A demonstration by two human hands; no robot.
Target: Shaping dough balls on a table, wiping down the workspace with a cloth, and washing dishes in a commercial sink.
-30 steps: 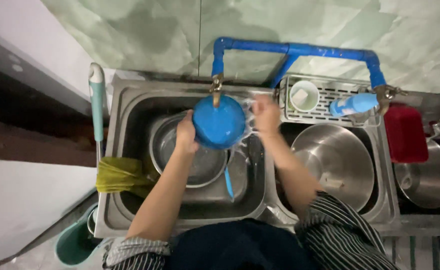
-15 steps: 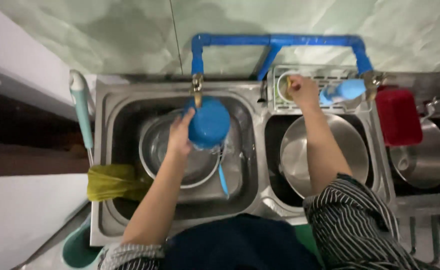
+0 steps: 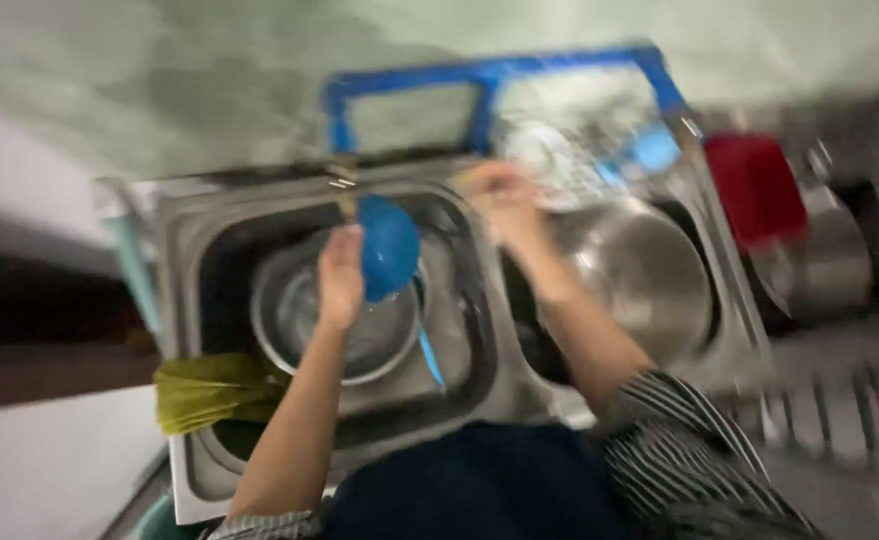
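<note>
Left hand (image 3: 340,275) is closed around the rim of a blue bowl (image 3: 389,246), which is held tilted on edge over the left basin of a double steel sink (image 3: 479,330), just below the tap (image 3: 344,195). Right hand (image 3: 499,195) is raised over the divider between the basins, near a wire rack (image 3: 579,160); motion blur hides its fingers, so it cannot be told whether it is open or whether anything is held.

Head view, hazards:
- The bowl is gripped by one hand only, at the rim. With wet surfaces, a slip is judged possible; the bowl would drop onto the steel bowl (image 3: 349,320) lying directly beneath.
- The bowl is close to the tap spout, so a knock against it is judged possible if the bowl is lifted carelessly.
- The right forearm crosses above the large steel pot (image 3: 649,270) in the right basin; contact could be made on the way back.

Head view, materials and shapes:
- The blue bowl appears to be smooth plastic, round and deep.
- The sink, steel bowl and pot are polished metal with rounded walls.
- A limp yellow-green cloth (image 3: 209,390) is draped over the sink's left edge.
- A blue pipe frame (image 3: 489,75) runs along the wall, and a red container (image 3: 754,185) stands at the far right.
</note>
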